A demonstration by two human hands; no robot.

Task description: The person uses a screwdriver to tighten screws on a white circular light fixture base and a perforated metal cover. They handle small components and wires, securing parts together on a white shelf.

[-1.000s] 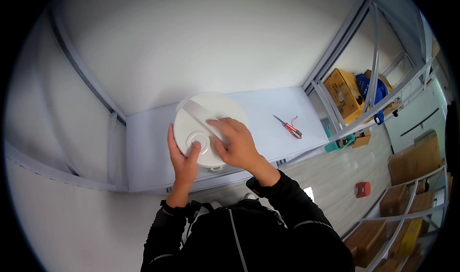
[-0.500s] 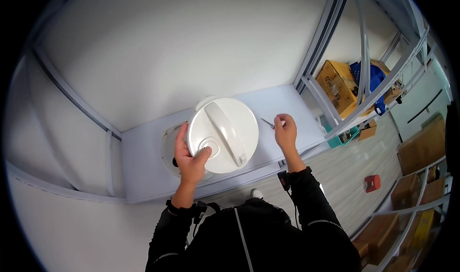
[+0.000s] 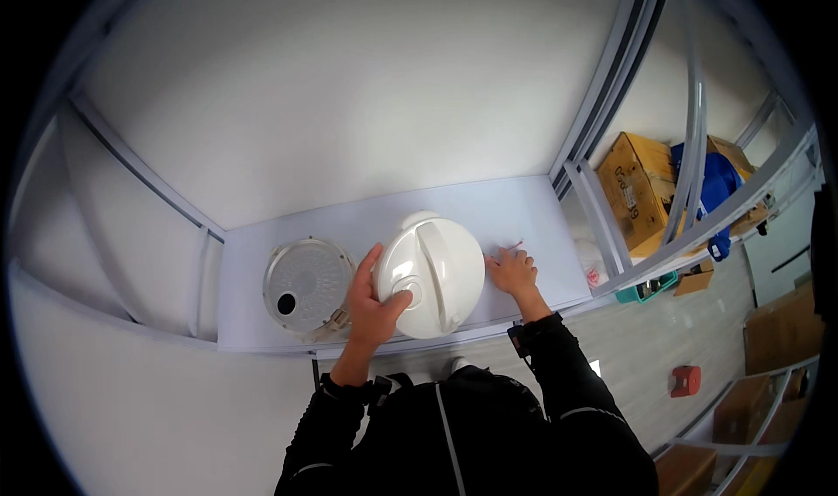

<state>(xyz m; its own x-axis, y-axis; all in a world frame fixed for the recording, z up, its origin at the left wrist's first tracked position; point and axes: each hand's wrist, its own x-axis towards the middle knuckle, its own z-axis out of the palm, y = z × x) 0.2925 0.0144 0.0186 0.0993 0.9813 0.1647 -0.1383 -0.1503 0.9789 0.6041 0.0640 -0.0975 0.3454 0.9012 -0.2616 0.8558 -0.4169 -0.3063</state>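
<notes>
My left hand (image 3: 375, 311) grips a round, glossy white appliance lid (image 3: 461, 278) by its left edge. Its thumb presses on a round button set in the lid, and a raised curved handle runs across the top. To the left on the table lies a round grey inner cover (image 3: 307, 276) with a ribbed face and a black hole. My right hand (image 3: 513, 273) rests on the table right of the lid, fingers somewhat spread. At its fingertips lies a thin screwdriver-like tool (image 3: 518, 244) with a reddish end, partly hidden by the fingers.
The pale table (image 3: 489, 201) sits inside a grey metal frame (image 3: 602, 77) against a white wall. On the right are a cardboard box (image 3: 633, 190), blue cloth (image 3: 720, 186) and a teal bin (image 3: 650, 288). A red stool (image 3: 685, 381) stands on the floor near shelves of boxes.
The lid has moved right with my left hand, uncovering the grey inner cover. My right hand has lowered to the table, and the thin tool now lies at its fingertips, turned differently.
</notes>
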